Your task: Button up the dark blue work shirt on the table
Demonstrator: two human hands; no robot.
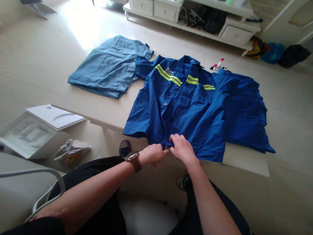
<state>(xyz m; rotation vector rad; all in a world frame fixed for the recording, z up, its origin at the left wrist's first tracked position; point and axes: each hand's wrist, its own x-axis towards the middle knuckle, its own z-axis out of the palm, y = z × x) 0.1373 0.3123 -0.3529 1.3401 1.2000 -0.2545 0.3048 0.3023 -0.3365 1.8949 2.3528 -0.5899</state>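
A royal-blue work shirt with yellow reflective stripes lies spread face up on a low beige table. Both my hands meet at the middle of its bottom hem, at the table's near edge. My left hand, with a brown-strapped watch on the wrist, is closed in a pinch on the hem at the button placket. My right hand is closed on the hem right beside it. A second blue garment lies under the shirt's right side.
A folded lighter-blue garment lies at the table's far left. A white box with open lid and a crumpled bag sit on the floor to the left. A white TV cabinet stands at the back.
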